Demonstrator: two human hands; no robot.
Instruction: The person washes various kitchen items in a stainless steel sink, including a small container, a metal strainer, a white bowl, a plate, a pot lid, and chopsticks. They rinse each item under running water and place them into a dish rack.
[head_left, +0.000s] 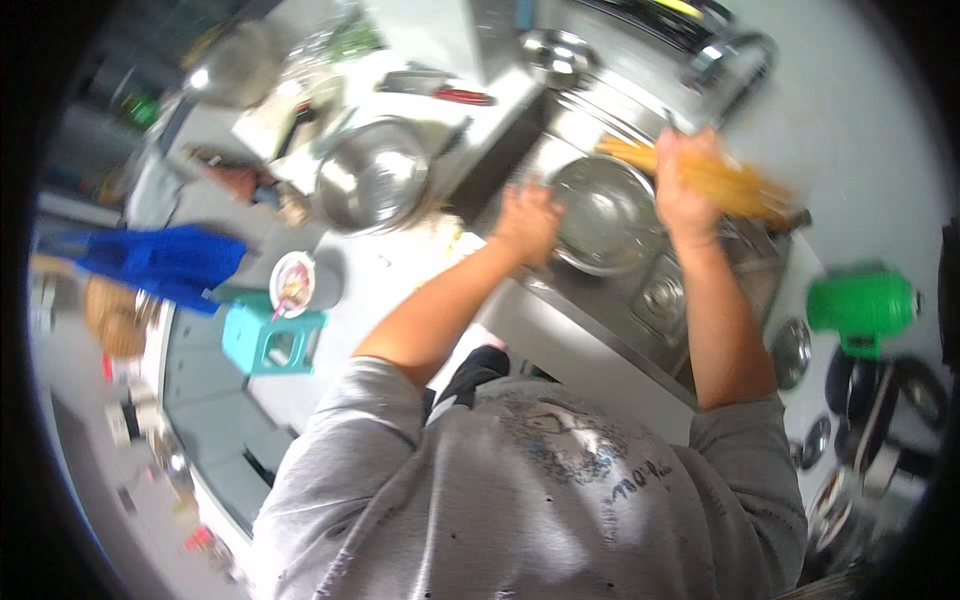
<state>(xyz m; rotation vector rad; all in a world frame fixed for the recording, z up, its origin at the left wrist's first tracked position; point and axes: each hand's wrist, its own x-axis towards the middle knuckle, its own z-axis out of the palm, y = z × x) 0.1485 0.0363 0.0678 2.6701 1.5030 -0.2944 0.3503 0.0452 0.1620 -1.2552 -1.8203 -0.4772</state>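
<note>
Over the steel sink (600, 322), my right hand (690, 187) grips a bundle of long yellow-brown sticks (727, 184), blurred by motion; they look like chopsticks, though I cannot tell for certain. Just left of it, a metal bowl (606, 214) with what looks like water sits in the sink. My left hand (529, 221) is at that bowl's left side, fingers spread, holding nothing visible; whether it touches the rim is unclear. On the counter to the left stands a larger steel bowl (373, 176).
A faucet (739, 75) arches behind the sink, near a small steel bowl (559, 56). A red-handled tool (463, 96) and a black-handled knife (294, 129) lie on the counter. A teal stool (262, 337) and a bin (294, 285) stand at left.
</note>
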